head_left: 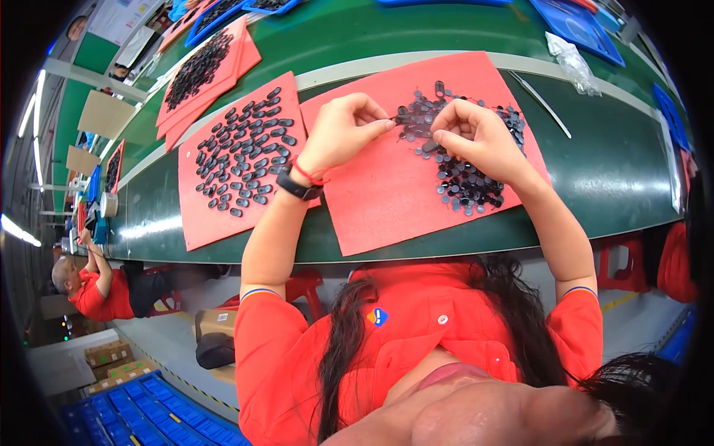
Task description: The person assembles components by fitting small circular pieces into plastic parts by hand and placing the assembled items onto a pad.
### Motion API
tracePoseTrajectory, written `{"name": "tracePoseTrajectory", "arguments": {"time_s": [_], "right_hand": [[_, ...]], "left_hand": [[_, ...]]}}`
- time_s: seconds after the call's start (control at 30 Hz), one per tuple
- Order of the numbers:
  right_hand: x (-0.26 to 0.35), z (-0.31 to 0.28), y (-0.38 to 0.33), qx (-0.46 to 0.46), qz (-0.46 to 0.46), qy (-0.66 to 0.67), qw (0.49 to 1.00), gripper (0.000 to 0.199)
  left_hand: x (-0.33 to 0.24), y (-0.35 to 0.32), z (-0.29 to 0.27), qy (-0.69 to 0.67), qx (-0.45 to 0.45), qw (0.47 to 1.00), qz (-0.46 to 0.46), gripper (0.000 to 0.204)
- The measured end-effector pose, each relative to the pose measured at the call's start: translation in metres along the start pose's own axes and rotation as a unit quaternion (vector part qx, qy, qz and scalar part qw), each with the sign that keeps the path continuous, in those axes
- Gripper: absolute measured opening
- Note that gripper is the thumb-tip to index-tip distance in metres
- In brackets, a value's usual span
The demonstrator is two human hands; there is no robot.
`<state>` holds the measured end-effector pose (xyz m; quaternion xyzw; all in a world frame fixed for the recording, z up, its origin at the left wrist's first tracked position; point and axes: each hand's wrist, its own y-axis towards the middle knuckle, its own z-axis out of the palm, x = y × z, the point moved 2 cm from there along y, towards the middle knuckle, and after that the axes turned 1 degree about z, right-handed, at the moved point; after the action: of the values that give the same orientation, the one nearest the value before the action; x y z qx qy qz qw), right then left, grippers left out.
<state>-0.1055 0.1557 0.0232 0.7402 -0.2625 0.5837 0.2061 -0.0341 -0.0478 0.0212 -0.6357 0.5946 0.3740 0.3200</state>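
Note:
Both of my hands are raised over a red foam mat (379,215). My left hand (346,134) has thumb and forefinger pinched at the left rim of a pile of small dark round discs (468,182). What sits in that pinch, if anything, is too small to make out. Over the pile, my right hand (480,137) is closed too, thumb against forefinger; a small dark piece lies by the fingertips, but I cannot tell whether it is gripped. To the left, black oval pieces (245,149) are spread in slanting rows on a second red mat (201,230).
Stacked red mats (175,111) carry a heap of black pieces at the far left. White tweezers (543,104) and a crumpled clear plastic bag (573,63) lie right of my mat on the green table (617,171). Blue trays (580,30) stand behind. Another person (97,286) sits far left.

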Motion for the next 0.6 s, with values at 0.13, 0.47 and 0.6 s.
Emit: {"name": "tracePoseTrajectory", "arguments": {"time_s": [0.13,0.47,0.6], "right_hand": [[-0.003,-0.001,0.001,0.009,-0.004,0.071,0.997,0.014],[0.003,0.01,-0.003,-0.063,-0.018,0.131,0.989,0.013],[-0.001,0.011,-0.005,-0.058,-0.024,0.083,0.995,0.012]], "left_hand": [[-0.006,-0.013,0.011,-0.198,0.024,0.978,-0.054,0.017],[-0.004,-0.018,0.029,-0.364,0.03,0.928,-0.076,0.021],[-0.007,-0.02,0.031,-0.343,0.029,0.937,-0.064,0.023]]}}
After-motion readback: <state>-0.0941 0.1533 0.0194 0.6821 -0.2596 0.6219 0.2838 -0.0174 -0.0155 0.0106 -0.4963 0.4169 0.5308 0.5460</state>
